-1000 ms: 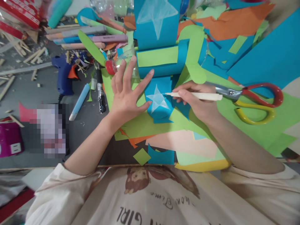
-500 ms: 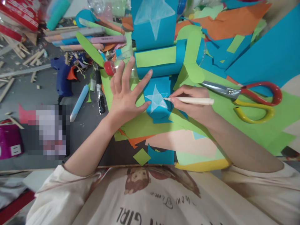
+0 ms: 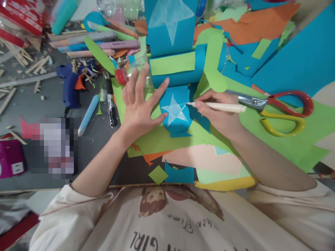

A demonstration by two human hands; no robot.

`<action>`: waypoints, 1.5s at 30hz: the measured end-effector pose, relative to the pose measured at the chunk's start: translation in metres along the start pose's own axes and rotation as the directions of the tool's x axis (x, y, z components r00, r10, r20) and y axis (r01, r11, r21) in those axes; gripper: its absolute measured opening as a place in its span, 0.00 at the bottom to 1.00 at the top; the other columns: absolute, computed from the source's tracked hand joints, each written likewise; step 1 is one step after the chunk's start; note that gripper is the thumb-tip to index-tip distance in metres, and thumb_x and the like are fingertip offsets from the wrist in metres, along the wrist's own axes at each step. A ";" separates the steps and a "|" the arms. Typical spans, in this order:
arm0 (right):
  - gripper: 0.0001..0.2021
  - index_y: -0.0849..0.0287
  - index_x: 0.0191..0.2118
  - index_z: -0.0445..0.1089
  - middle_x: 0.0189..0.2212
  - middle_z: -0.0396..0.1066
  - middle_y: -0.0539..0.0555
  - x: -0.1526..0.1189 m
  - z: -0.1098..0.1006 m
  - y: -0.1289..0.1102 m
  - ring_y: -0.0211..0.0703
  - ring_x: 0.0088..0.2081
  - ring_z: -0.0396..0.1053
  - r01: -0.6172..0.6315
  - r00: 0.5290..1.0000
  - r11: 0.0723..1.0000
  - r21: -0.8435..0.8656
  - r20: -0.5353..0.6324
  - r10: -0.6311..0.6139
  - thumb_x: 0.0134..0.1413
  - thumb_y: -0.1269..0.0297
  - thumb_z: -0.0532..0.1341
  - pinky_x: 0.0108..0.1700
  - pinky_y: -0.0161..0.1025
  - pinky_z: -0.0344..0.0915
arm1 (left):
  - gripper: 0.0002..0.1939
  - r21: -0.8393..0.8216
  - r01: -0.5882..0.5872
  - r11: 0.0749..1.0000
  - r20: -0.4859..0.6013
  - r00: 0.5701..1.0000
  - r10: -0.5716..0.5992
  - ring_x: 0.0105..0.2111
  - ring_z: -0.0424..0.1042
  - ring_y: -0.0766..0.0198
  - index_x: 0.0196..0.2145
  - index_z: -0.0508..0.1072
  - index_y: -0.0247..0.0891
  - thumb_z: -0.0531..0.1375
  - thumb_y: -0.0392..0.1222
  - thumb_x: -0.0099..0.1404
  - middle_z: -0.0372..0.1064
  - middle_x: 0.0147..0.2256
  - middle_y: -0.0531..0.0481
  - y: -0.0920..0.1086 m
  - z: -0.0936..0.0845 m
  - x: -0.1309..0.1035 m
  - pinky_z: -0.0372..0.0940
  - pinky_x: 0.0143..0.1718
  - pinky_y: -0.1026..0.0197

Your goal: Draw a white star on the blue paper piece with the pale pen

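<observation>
A small blue paper wing (image 3: 176, 129) with a white star (image 3: 175, 111) drawn on it lies under my hands. My right hand (image 3: 218, 104) pinches a white marker (image 3: 225, 107), its tip at the star's right point. Fingers spread, my left hand (image 3: 140, 104) rests beside the wing; its thumb touches the wing's left edge and its index fingertip reaches a blue-wrapped bottle (image 3: 201, 66). That bottle has a red cap (image 3: 120, 76), a green paper strip (image 3: 172, 63) and a larger blue wing (image 3: 171, 42) bearing another white star.
Scissors (image 3: 258, 102) with red and yellow handles lie right of my right hand. Left are a blue glue gun (image 3: 70, 89), a black pen (image 3: 112, 104) and a light blue marker (image 3: 89, 113). Several markers (image 3: 120, 44) and paper scraps (image 3: 243, 24) lie farther back.
The marker tip has shifted slightly up and right, with my right hand moving the same way. My left hand keeps its place.
</observation>
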State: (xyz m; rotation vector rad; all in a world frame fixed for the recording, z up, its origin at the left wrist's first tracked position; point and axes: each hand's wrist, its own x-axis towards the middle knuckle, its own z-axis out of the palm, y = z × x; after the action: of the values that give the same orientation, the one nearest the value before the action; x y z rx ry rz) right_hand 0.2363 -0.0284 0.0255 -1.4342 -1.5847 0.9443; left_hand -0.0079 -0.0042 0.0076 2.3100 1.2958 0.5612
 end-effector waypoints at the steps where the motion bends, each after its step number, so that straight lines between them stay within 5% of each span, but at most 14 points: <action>1: 0.07 0.51 0.26 0.71 0.25 0.75 0.51 0.000 0.000 -0.001 0.45 0.26 0.71 -0.009 1.000 1.000 0.017 0.014 0.009 0.52 0.61 0.66 0.28 0.43 0.66 | 0.36 -0.005 0.000 1.000 0.004 1.000 0.000 0.72 0.20 0.45 0.68 0.54 0.62 0.59 0.57 0.65 0.41 0.71 0.62 0.000 0.000 0.000 0.22 0.70 0.35; 14: 0.03 0.53 0.30 0.77 0.28 0.79 0.51 -0.001 0.003 0.000 0.42 0.28 0.73 0.041 0.994 0.999 0.016 0.101 -0.042 0.52 0.62 0.67 0.29 0.38 0.66 | 0.35 0.011 0.017 1.000 0.023 1.000 -0.017 0.71 0.18 0.44 0.68 0.53 0.62 0.58 0.57 0.66 0.39 0.72 0.63 0.003 -0.002 0.001 0.22 0.71 0.34; 26: 0.05 0.51 0.24 0.73 0.22 0.75 0.50 0.000 0.004 0.002 0.44 0.24 0.70 0.038 0.998 0.999 0.035 -0.045 -0.037 0.47 0.68 0.67 0.27 0.41 0.64 | 0.36 0.010 0.009 1.000 0.013 1.000 -0.009 0.72 0.20 0.44 0.68 0.54 0.61 0.59 0.57 0.65 0.41 0.72 0.60 0.002 -0.001 0.000 0.20 0.70 0.35; 45: 0.05 0.54 0.26 0.74 0.24 0.76 0.50 0.000 0.000 -0.002 0.39 0.24 0.68 -0.008 0.988 0.998 0.060 0.154 -0.001 0.49 0.61 0.66 0.26 0.37 0.63 | 0.36 -0.019 0.004 1.000 0.014 1.000 -0.004 0.71 0.19 0.46 0.68 0.53 0.62 0.59 0.57 0.65 0.42 0.71 0.63 0.001 -0.001 0.001 0.22 0.71 0.35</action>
State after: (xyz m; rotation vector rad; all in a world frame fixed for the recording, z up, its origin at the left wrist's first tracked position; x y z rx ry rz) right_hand 0.2353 -0.0282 0.0268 -1.3503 -1.6505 1.1183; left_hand -0.0079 -0.0039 0.0093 2.2916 1.2828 0.5533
